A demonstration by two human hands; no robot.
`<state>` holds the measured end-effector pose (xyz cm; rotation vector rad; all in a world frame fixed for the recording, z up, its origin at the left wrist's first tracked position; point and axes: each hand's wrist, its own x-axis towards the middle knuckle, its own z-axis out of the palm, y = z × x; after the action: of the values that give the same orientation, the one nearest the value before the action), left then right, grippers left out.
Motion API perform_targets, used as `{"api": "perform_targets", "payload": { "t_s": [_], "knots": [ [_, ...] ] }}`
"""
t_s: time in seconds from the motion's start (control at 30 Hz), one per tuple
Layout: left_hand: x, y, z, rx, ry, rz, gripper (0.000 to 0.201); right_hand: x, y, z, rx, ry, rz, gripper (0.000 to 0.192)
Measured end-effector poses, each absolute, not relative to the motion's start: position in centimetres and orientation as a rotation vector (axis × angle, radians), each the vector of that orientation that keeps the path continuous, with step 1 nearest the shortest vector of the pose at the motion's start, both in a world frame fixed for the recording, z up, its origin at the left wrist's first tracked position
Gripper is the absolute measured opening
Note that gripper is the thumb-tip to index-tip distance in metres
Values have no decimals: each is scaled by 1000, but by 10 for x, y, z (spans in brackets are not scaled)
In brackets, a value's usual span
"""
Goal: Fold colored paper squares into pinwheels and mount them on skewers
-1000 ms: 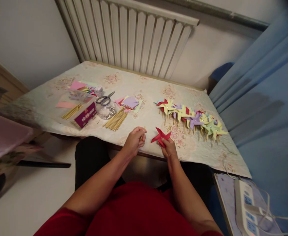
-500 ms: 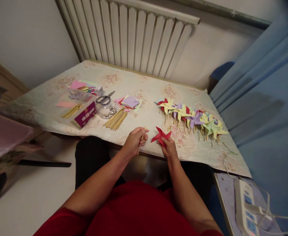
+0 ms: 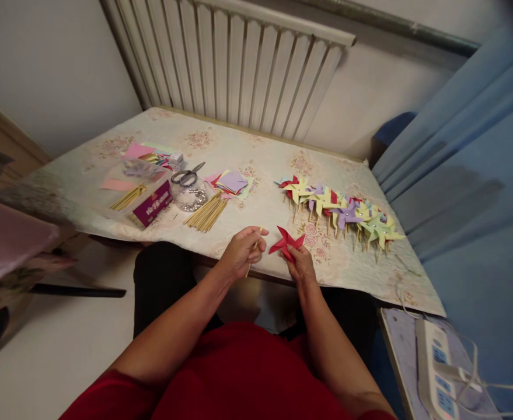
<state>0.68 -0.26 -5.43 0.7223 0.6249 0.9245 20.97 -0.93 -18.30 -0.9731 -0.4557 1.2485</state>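
Head view: four-bladed red paper pinwheel and slim pale wooden stick, one per hand

Left hand: grip closed around the stick, which slants, its ends showing above and below the curled fingers. Right hand: grip pinching the red pinwheel by its lower edge, blades facing up. Pinwheel and stick near each other, not touching, at the near edge of the table, which wears a pale floral cloth.

Right side of table: one crowded group of yellow, purple, red and green paper pinwheels on wooden sticks.

Left of centre: one loose pile of coloured paper squares, purple uppermost; one fanned bundle of wooden sticks just before it; one clear round container of small silvery pieces; one pair of dark-handled scissors lying across its top; one purple-fronted box with white print, beside the container.

Behind: one white ribbed radiator.
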Motion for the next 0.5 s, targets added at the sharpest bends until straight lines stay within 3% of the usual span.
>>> {"api": "perform_targets", "payload": {
  "t_s": [0.27,0.5],
  "knots": [
    [4,-4,-54,713,573,928,26,209,-10,-172,-1001,-419,1249,23],
    [3,-4,-55,749,611,948,29,200,-16,-108,-907,-643,1185,20]
  ]
}}
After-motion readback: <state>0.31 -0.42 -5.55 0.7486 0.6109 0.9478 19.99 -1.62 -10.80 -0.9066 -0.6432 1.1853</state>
